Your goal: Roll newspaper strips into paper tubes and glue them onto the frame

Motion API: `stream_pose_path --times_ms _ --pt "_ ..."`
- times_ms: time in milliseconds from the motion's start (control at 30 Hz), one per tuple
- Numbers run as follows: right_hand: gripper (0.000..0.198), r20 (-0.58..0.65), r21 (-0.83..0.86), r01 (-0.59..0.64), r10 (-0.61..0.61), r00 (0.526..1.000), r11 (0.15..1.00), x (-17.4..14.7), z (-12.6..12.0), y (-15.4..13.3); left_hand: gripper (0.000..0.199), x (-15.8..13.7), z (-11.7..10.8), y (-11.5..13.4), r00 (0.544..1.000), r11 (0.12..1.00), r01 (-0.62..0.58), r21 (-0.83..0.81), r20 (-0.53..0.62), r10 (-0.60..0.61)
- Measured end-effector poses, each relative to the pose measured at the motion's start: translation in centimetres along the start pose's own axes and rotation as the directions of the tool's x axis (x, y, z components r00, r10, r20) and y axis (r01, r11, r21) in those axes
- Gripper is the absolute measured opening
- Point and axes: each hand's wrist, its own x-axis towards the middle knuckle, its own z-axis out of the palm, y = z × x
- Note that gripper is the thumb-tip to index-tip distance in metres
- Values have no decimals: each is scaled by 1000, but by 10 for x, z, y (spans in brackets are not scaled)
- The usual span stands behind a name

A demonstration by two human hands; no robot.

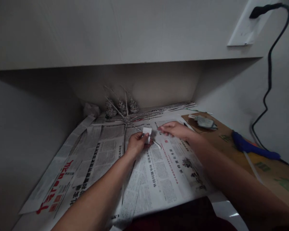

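Note:
My left hand point(137, 142) is closed, with the thumb pressing a small white piece of paper point(147, 131) that has dark print at its lower part. A thin pale paper strip point(157, 144) sticks out to the right beneath these fingers; I cannot tell whether it is held too. To the right, my right hand point(174, 129) hovers over the newspaper point(162, 173), apart from the left one. Its slightly blurred fingers stretch leftward, and nothing shows between them. Behind both hands lies a bundle of thin rolled paper sticks point(159, 110).
Three small woven paper pieces point(121, 107) stand at the back, with a crumpled clear bag point(91, 110) to their left. On the cardboard point(245, 157) at right are a blue glue gun point(252, 147) and a greyish flat object point(205, 122). A black cord point(269, 70) hangs from the socket point(243, 29).

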Motion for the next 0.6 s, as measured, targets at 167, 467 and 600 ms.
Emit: stream_pose_path --times_ms 167,467,600 --pt "37 158 363 -62 4 987 930 6 47 -12 34 -2 0 2 998 999 -15 39 57 13" --pt "51 158 562 -35 -66 985 826 4 47 9 38 -1 0 0 997 999 51 11 62 -52" --pt "42 167 540 -22 -82 983 842 3 47 12 38 0 0 -2 995 996 86 24 43 -87"
